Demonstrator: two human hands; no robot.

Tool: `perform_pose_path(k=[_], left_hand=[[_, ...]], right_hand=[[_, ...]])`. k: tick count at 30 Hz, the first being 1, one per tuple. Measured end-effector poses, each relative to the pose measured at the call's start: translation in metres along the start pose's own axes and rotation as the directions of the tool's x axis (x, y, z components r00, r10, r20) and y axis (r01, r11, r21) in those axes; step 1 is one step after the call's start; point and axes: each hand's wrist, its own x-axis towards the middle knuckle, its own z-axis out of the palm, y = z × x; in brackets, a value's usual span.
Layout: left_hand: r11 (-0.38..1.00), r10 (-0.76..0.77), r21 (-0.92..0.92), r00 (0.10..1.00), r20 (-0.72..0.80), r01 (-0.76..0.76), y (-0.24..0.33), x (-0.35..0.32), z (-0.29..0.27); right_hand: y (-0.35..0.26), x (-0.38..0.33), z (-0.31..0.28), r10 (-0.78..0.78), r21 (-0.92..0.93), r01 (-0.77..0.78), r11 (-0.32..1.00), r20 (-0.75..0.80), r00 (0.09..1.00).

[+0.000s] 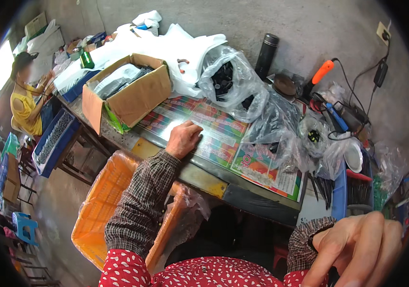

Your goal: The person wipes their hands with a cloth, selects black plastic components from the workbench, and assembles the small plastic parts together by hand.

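My left hand (183, 138) rests on the printed sheet (214, 125) covering the table, its fingers curled inward. What it holds, if anything, is hidden beneath the fingers. Raised close at the lower right is my right hand (360, 248), with bent fingers that run out of the picture at the bottom. Whether something sits in that grip does not show. Beyond the left hand stands an open cardboard box (140, 98) holding dark pieces and clear plastic. A clear bag (233, 79) of black parts lies farther back on the table.
An orange basket (101, 203) stands at the table's near left edge. Along the right are a blue bin (340, 191), an orange-handled tool (322, 71), cables and plastic bags. A black flask (267, 55) stands by the wall. A person in yellow (27, 110) sits far left.
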Motion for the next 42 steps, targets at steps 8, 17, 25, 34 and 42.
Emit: perform_pose_path(k=[8,17,25,34,42], left_hand=[[0.999,-0.013,-0.050,1.000,-0.006,0.013,0.022,0.008,0.008],[0.998,-0.060,-0.031,0.995,0.082,0.063,0.042,-0.002,0.007],[0.996,-0.092,-0.003,0.994,0.064,0.092,0.041,-0.010,0.005],[0.997,-0.054,-0.053,0.996,0.068,0.057,0.038,-0.010,0.008],[0.999,0.050,0.010,0.997,0.065,-0.050,0.051,-0.021,-0.030]], right_hand=[[0.045,0.005,-0.046,-0.560,0.391,0.441,0.808,0.275,0.782],[0.043,-0.022,-0.027,-0.414,0.306,0.417,0.856,-0.077,0.907],[0.042,-0.055,-0.029,-0.211,0.077,0.224,0.971,-0.150,0.966],[0.054,-0.052,-0.048,-0.347,0.182,0.353,0.918,-0.068,0.936],[0.066,-0.003,-0.051,-0.443,0.474,0.280,0.835,0.277,0.853]])
